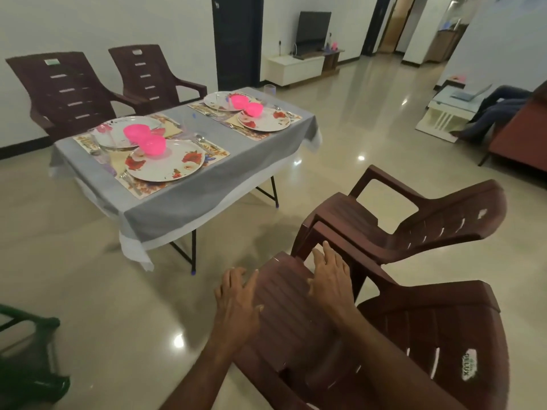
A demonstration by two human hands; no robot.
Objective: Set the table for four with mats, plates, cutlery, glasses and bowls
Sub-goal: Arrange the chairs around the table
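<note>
hands both flat with fingers spread: left hand (236, 303) and right hand (330, 279) rest on a brown chair's (384, 350) seat; plates (165, 162) and pink bowls (152, 145) sit on the grey-clothed surface (189, 196) beyond.

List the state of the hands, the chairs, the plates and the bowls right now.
left hand: open, on near chair
right hand: open, on it too
second chair: empty
plates: on mats
pink bowls: upside down on plates
</note>
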